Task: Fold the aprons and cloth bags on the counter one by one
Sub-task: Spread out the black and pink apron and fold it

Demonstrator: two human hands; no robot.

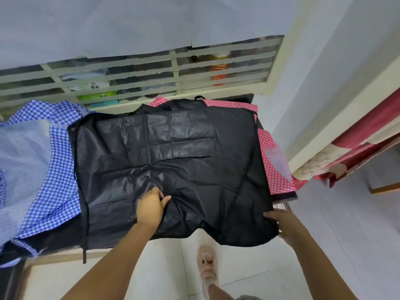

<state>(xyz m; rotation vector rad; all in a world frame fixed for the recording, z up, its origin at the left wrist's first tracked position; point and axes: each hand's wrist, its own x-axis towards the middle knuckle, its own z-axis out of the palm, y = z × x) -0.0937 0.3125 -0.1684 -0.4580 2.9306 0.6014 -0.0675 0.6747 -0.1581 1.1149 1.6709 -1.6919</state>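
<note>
The apron [168, 152] lay on the bench [65, 255]. One cloth [56, 169] lay left of it, a second cloth [279, 178] right

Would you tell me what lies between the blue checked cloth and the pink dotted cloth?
The black apron lies spread between the blue checked cloth and the pink dotted cloth, overlapping both, as the head view shows.

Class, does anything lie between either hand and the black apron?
Nothing visible does. The left hand pinches the black apron near its front edge, and the right hand holds its near right corner.
</note>
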